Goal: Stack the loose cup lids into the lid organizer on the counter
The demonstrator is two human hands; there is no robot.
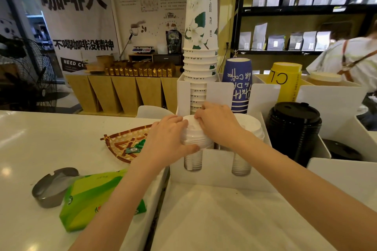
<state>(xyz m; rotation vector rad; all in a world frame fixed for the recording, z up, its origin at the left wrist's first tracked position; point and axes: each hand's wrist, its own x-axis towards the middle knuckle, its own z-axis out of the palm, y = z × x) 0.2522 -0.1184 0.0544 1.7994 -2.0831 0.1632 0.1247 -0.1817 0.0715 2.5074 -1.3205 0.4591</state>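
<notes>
A white lid organizer (220,171) stands on the counter in the middle of the head view. A stack of white cup lids (193,138) rises out of its left slot. My left hand (169,140) wraps the stack's left side, thumb across its front. My right hand (218,122) presses on the stack's top and right side. A second white lid stack (253,126) sits in the slot to the right, partly hidden by my right wrist. Black lids (293,126) fill the slot further right.
Tall stacks of paper cups, white (201,46), blue (237,85) and yellow (284,81), stand behind the organizer. A woven tray (122,142), a green tissue pack (95,195) and a grey ashtray (53,185) lie on the left counter. A person stands at far right.
</notes>
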